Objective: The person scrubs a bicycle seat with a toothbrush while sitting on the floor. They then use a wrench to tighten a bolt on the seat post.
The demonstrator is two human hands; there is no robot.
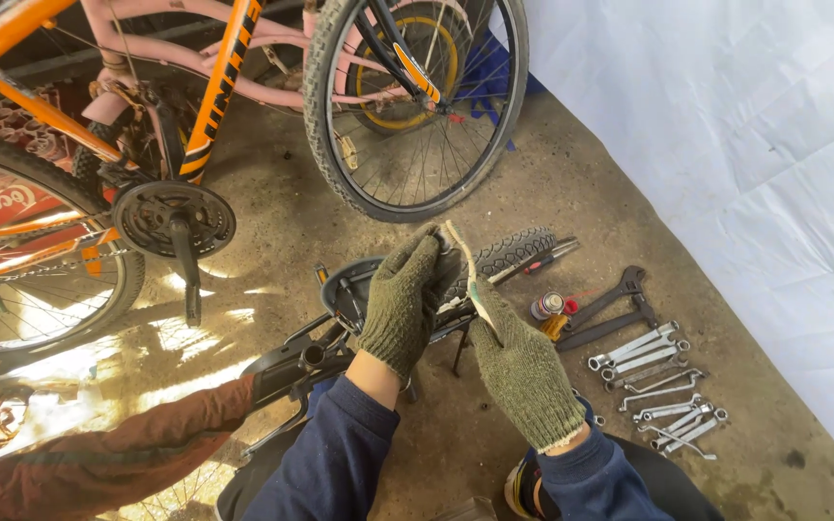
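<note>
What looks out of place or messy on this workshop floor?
The wrenches lie loosely scattered on the bare concrete floor, some crossing each other, beside a small can tipped on its side. The gloved left hand and right hand hold a thin pale strip. Nothing looks spilled.

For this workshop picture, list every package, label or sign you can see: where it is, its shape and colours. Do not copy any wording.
Red crate or sign panel: far left, behind the orange bicycle's wheel, flat, red with white lettering.
Frame decal: on the orange bicycle's sloping tube, long strip, black letters on orange.
Small can: on the floor beside the spanners, cylindrical, silver and red.
</note>
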